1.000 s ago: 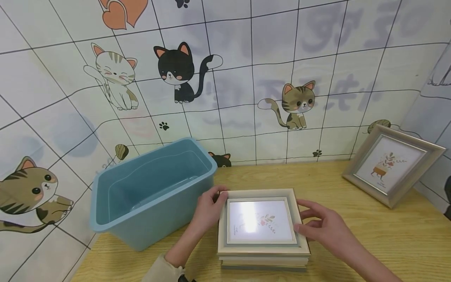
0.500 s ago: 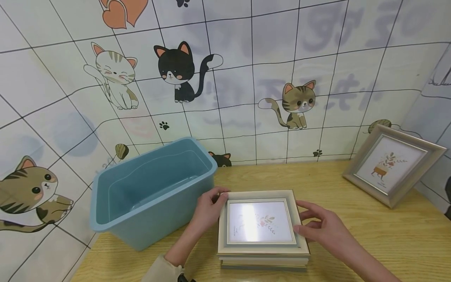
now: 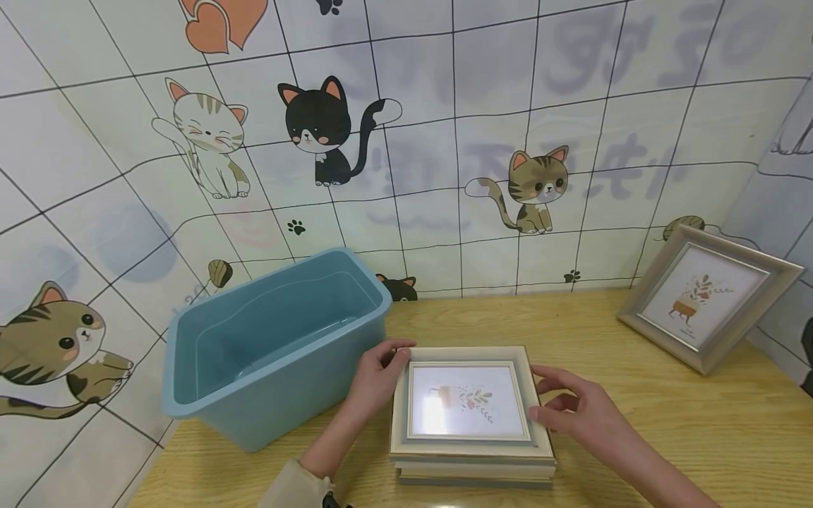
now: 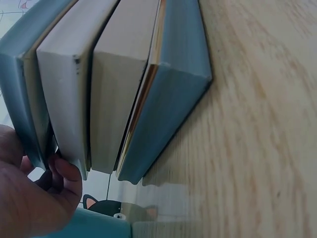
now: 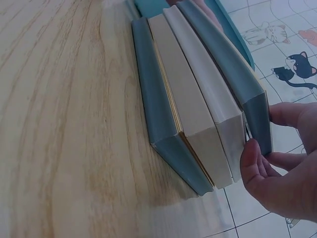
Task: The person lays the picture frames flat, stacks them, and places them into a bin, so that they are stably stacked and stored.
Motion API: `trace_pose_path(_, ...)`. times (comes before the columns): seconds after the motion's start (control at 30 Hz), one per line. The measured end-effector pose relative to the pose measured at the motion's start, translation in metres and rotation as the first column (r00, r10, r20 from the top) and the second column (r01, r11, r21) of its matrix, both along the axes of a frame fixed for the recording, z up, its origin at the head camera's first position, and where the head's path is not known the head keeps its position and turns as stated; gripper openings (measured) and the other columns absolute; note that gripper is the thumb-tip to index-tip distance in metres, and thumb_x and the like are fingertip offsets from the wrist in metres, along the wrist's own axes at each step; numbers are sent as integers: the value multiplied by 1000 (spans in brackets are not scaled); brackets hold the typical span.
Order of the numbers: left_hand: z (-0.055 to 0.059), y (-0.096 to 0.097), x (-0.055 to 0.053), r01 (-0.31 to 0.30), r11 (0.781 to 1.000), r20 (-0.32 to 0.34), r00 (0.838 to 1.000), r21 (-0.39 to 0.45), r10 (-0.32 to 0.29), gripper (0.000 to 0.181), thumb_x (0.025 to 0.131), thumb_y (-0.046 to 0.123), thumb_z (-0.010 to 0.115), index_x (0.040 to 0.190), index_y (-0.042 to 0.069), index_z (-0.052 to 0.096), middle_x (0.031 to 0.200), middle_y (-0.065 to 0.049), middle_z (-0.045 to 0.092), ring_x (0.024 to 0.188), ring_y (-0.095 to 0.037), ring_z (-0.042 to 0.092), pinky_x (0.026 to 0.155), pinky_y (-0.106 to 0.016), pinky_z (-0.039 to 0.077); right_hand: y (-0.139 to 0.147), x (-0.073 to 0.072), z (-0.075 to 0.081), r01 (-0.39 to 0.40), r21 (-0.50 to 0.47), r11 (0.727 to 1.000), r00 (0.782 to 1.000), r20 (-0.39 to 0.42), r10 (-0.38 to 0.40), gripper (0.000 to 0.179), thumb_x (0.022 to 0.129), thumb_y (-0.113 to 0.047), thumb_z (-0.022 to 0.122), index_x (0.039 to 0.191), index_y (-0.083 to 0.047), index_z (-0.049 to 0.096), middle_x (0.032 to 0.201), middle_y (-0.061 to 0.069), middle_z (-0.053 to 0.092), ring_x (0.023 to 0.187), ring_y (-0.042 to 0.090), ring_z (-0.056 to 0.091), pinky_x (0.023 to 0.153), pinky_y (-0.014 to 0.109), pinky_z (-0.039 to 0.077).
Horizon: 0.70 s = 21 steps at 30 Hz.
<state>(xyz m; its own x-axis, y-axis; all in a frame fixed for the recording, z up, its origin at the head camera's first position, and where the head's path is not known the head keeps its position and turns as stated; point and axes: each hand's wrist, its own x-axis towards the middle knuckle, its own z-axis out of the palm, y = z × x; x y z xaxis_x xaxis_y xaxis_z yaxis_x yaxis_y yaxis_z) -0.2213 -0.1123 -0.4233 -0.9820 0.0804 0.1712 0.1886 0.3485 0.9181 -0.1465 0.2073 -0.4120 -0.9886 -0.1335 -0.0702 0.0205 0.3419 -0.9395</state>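
Several picture frames lie in a flat stack (image 3: 476, 471) on the wooden table. The top picture frame (image 3: 470, 449) has a cream and blue-grey border around a floral print. My left hand (image 3: 375, 377) pinches it at the far left corner, with curled fingers at the seam under it in the left wrist view. On the right edge, my right hand (image 3: 581, 402) pinches the same frame. The right wrist view shows the thumb on its face and fingertips (image 5: 251, 153) at the seam below. The lower frames' faces are hidden.
A blue plastic bin (image 3: 279, 353) stands left of the stack, close to my left hand. At the far right, a silvery picture frame (image 3: 705, 300) with a plant print stands tilted near the wall. A cat-patterned covering (image 3: 432, 176) hangs behind the table (image 3: 667, 423).
The top frame has shifted slightly left and its glare has moved across the glass. Both hands keep their hold and moved only a little with it.
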Motion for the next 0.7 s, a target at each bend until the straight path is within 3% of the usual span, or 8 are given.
trace_pose_path(0.3,-3,3,0,-77,997,-16,997,-7,77,22,103,12,59,121,5,71,112,-5,70,91,-19,56,82,-33,46,-4,-1,-4,-16,-55,998,1000,-28,14,64,94,-7,73,151,2,46,124,20,53,85,20,60,72,34,59)
trace_pose_path(0.47,-6,4,-1,-101,995,-28,995,-15,101,20,103,10,60,118,6,72,108,-5,70,87,-18,56,79,-32,47,-6,-3,-5,-16,-45,999,999,-38,14,62,93,-6,72,150,2,47,124,20,52,83,19,59,72,33,58)
trace_pose_path(0.7,-4,7,0,-113,992,-113,988,-58,106,16,101,8,61,110,8,74,99,-2,71,77,-14,56,69,-26,46,-1,-5,-6,-27,-45,999,999,-39,26,65,95,-5,70,152,7,40,129,23,51,85,18,62,73,33,58)
